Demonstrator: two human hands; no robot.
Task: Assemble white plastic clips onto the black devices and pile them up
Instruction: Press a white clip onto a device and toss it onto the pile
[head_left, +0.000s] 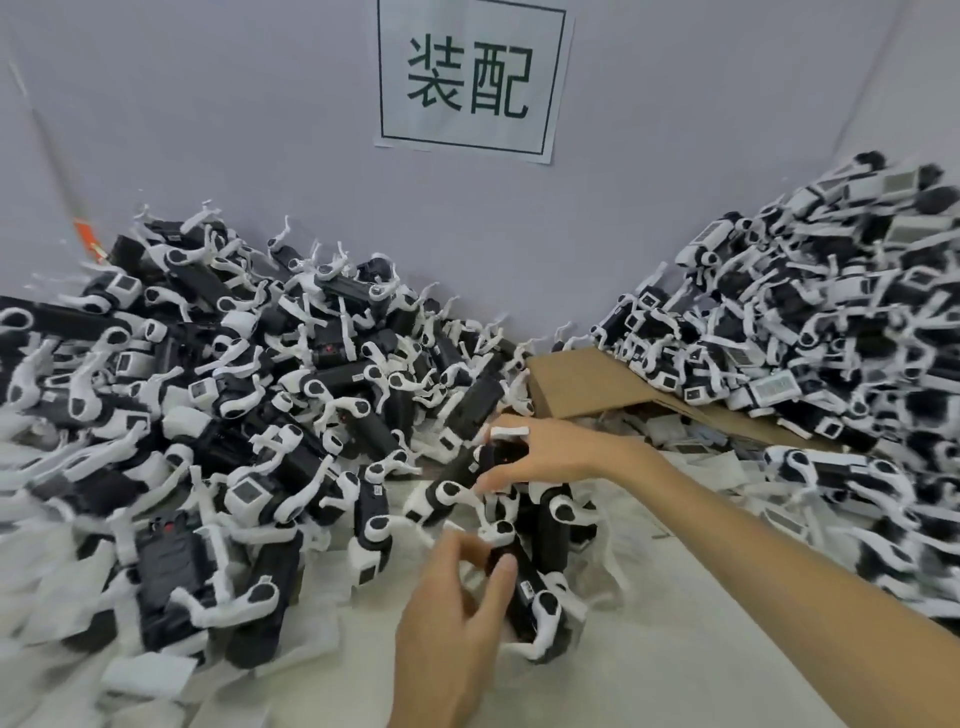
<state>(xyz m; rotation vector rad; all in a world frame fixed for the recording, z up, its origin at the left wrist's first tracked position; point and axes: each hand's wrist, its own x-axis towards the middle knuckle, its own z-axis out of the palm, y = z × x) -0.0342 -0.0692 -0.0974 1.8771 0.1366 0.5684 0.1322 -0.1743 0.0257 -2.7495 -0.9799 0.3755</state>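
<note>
Nearest the lens, the left hand (447, 613) is seen with thumb and fingers curled round the upper end of a near device (519, 597). This black unit, already fitted with a white clip, is stood on the white-sheeted worktop (675, 649). At far left, a left pile (208, 389) of black devices wearing white clips is heaped against the grey wall (260, 130). A small orange object (85, 234) is caught at the pile's upper edge, too blurred to be identified. Just beyond the left hand, a cluster (556, 514) of further clipped units is gathered on the worktop. Above it, the right hand (540, 452), its arm stretched across from the lower right, is closed on the end of a raised device (462, 470). That device is held tilted at the foot of the left pile, and a loose white clip (509, 431) is laid across the tops of the fingers. Behind the right hand, a flattened cardboard sheet (587, 384) is lodged between the two heaps. A printed sign (470, 78) bearing two large characters is fixed to the wall above. At right, a right pile (831, 322) of clipped devices is banked higher, up to the frame's edge.
</note>
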